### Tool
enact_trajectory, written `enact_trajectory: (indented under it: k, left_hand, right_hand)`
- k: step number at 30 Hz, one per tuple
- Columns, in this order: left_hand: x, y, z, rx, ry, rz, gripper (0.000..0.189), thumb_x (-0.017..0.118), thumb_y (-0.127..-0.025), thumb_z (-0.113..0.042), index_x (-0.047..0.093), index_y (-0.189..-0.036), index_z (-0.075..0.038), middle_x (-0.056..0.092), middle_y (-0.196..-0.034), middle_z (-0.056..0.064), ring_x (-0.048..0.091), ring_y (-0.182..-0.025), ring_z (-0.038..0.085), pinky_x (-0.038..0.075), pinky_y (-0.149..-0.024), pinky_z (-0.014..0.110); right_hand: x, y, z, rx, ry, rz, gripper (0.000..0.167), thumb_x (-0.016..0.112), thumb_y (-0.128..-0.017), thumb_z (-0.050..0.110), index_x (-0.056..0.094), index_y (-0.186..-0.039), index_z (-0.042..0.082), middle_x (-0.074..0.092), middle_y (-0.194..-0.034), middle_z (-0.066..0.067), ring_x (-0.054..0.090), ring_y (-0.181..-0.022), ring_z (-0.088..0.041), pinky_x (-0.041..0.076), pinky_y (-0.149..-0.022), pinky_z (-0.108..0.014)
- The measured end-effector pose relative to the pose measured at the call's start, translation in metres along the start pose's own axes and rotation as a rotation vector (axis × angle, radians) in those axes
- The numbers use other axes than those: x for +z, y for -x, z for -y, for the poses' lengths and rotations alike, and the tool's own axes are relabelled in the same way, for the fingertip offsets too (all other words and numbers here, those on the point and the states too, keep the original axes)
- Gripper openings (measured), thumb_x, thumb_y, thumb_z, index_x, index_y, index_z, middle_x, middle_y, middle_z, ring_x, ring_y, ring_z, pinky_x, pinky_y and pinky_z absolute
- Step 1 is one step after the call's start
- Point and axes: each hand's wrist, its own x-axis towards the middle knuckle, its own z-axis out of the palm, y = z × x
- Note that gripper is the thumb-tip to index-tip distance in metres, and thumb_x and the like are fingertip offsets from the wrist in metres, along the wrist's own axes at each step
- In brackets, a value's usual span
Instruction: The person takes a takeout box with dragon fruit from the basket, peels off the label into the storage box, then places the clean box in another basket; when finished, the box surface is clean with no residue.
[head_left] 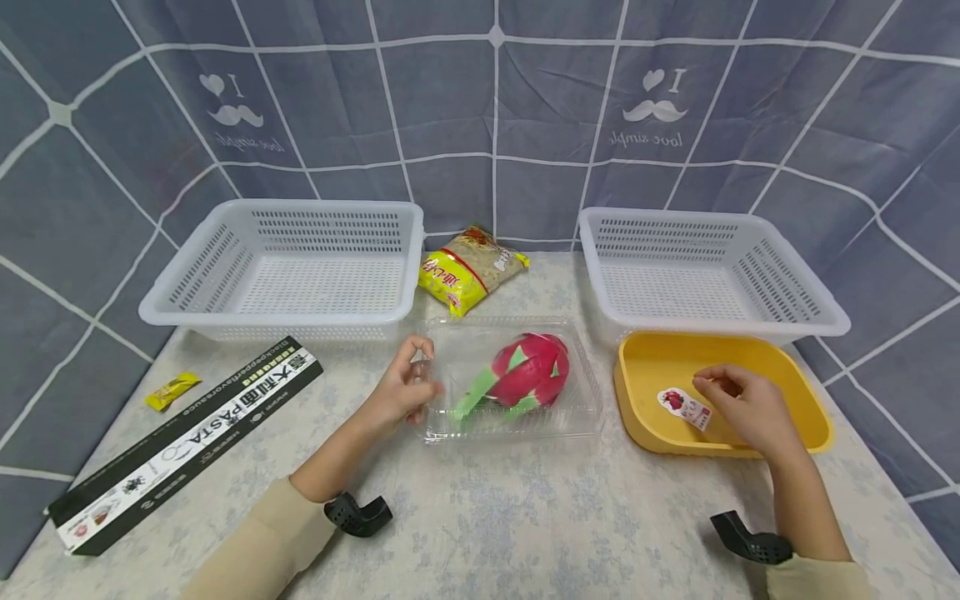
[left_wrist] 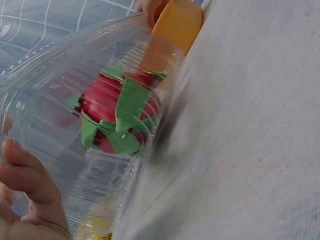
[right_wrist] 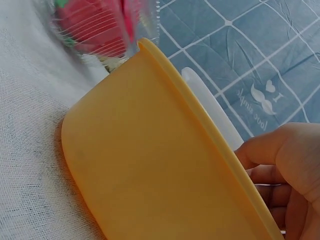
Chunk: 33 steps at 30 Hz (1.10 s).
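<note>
A clear plastic clamshell box (head_left: 517, 425) sits at the centre of the table, its lid over a pink dragon fruit (head_left: 534, 371) with green leaf tips. My left hand (head_left: 405, 383) grips the box's left edge with bent fingers and thumb. In the left wrist view, the fingertips are right at the box's side. Over a yellow tub (head_left: 795, 375), my right hand (head_left: 750, 408) hangs with loosely bent fingers. Just left of its fingertips, inside the tub, is a small label (head_left: 684, 407) with a dragon fruit picture.
Two white perforated baskets (head_left: 281, 321) (head_left: 720, 325) stand at the back left and right. Between them lies a yellow-and-brown food packet (head_left: 471, 271). A long black pasta box (head_left: 187, 446) and a small yellow sachet (head_left: 172, 390) are on the left. A patterned curtain hangs behind.
</note>
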Motion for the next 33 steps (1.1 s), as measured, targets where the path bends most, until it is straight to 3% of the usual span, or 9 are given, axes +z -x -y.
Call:
enact_trajectory:
  k: [5,12,20,27,33]
  left_hand:
    - [0.002,-0.002,0.001,0.001,0.065,-0.02,0.038,0.043,-0.076,0.006,0.034,-0.1,-0.023,0.027,-0.072,-0.006,0.031,-0.045,0.0,0.027,-0.04,0.013]
    - [0.007,-0.009,-0.008,0.069,0.101,-0.013,0.037,0.044,-0.077,0.005,0.033,-0.1,-0.022,0.033,-0.063,-0.009,0.034,-0.043,-0.001,0.028,-0.038,0.012]
    - [0.015,-0.023,-0.02,0.076,0.102,-0.019,0.036,0.043,-0.076,0.006,0.034,-0.099,-0.02,0.033,-0.06,-0.009,0.033,-0.042,0.0,0.026,-0.038,0.014]
    - [0.02,-0.035,-0.027,0.094,0.123,-0.04,0.035,0.041,-0.074,0.006,0.034,-0.099,-0.018,0.031,-0.057,-0.008,0.03,-0.039,0.001,0.024,-0.037,0.015]
    - [0.025,-0.048,-0.036,0.133,0.167,-0.037,0.033,0.041,-0.075,0.004,0.034,-0.099,-0.017,0.034,-0.053,-0.009,0.031,-0.037,0.0,0.024,-0.036,0.014]
  right_hand:
    - [-0.002,-0.001,0.0,-0.012,0.006,-0.011,0.03,0.059,-0.098,0.024,0.066,-0.105,-0.004,0.063,-0.086,-0.011,0.047,-0.074,-0.019,0.041,-0.059,-0.02]
    - [-0.005,-0.002,-0.004,0.002,0.001,-0.008,0.033,0.058,-0.099,0.026,0.066,-0.107,-0.005,0.062,-0.089,-0.012,0.047,-0.078,-0.02,0.041,-0.06,-0.019]
    - [-0.016,-0.012,-0.009,-0.013,-0.071,-0.021,0.032,0.059,-0.098,0.021,0.064,-0.108,-0.009,0.065,-0.091,-0.017,0.053,-0.068,-0.007,0.045,-0.057,-0.016]
    - [-0.026,-0.02,-0.014,0.022,-0.119,-0.068,0.036,0.057,-0.099,0.024,0.062,-0.113,-0.009,0.059,-0.078,0.006,0.055,-0.066,-0.012,0.042,-0.057,-0.018]
    - [-0.027,-0.026,-0.016,0.118,-0.248,-0.128,0.034,0.058,-0.099,0.025,0.057,-0.12,-0.002,0.059,-0.079,0.01,0.057,-0.067,-0.006,0.046,-0.058,-0.017]
